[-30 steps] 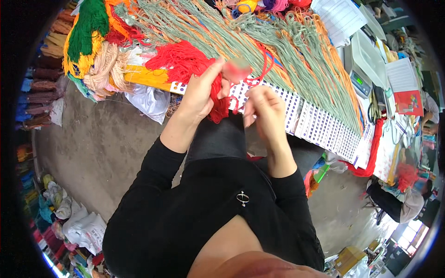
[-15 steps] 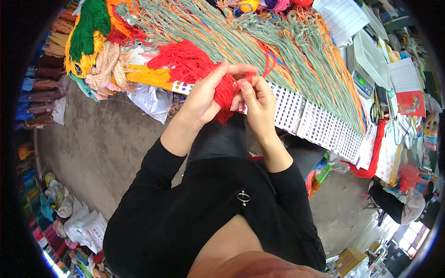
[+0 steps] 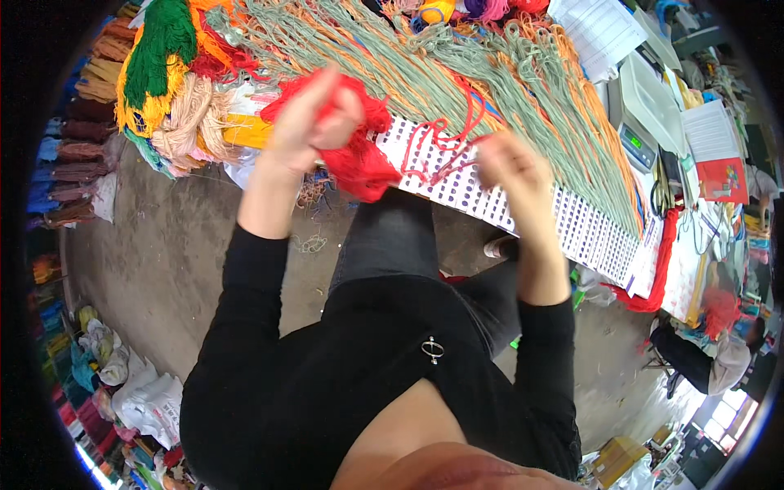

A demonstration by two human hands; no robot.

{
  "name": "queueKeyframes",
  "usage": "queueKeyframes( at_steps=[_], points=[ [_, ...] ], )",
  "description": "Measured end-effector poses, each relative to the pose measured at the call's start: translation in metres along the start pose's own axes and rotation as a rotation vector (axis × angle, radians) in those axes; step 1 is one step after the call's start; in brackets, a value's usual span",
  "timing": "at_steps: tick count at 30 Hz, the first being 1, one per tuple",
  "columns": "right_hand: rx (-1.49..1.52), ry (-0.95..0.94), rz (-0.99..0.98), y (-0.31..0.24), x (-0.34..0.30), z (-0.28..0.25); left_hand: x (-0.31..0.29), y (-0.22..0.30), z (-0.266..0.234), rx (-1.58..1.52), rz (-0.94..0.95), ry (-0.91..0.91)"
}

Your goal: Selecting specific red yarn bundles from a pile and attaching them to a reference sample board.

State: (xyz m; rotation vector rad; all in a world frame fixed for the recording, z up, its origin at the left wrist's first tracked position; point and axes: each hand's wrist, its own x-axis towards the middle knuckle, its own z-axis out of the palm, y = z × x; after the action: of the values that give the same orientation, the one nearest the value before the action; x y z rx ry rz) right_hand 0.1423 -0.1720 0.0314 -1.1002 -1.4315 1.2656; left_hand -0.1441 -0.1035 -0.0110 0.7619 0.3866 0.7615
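A hank of bright red yarn (image 3: 359, 167) lies over the near edge of the table, part of it hanging off. My left hand (image 3: 314, 122), smeared by motion, is raised at the hank's left side; whether its fingers grip any yarn cannot be made out. To the right, my right hand (image 3: 514, 167) is also blurred, its fingers closed on a thin red strand (image 3: 452, 166) that stretches toward the hank. More loose red yarn (image 3: 441, 135) curls on a white card strip (image 3: 465, 194) with rows of dark dots.
Long grey-green and orange cords (image 3: 425, 77) cover the table. Green yarn (image 3: 163, 57) and pale pink hanks (image 3: 196, 118) lie at left. A scale (image 3: 637, 147), papers (image 3: 592, 37) and scissors (image 3: 662, 188) sit at right. Another person (image 3: 710, 367) sits at far right.
My hands have moved apart, left hand leftward and upward, right hand rightward. The red hank no longer sits between them, and a red strand now stretches toward my right hand.
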Motion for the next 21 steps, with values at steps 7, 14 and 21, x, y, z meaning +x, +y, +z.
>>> queueKeyframes(
  at_steps=[7, 14, 21],
  points=[
    [-1.131, 0.277, -0.633, -0.030, 0.043, -0.047, -0.011, 0.055, 0.024, -0.120, 0.653, -0.173],
    [-0.079, -0.139, -0.703, -0.081, 0.059, 0.021, 0.041, 0.003, 0.061, 0.439, 0.103, -0.054],
    [0.654, 0.240, -0.297, -0.045, 0.012, -0.150, -0.031, 0.138, -0.057, 0.398, 0.292, 0.296]
  ],
)
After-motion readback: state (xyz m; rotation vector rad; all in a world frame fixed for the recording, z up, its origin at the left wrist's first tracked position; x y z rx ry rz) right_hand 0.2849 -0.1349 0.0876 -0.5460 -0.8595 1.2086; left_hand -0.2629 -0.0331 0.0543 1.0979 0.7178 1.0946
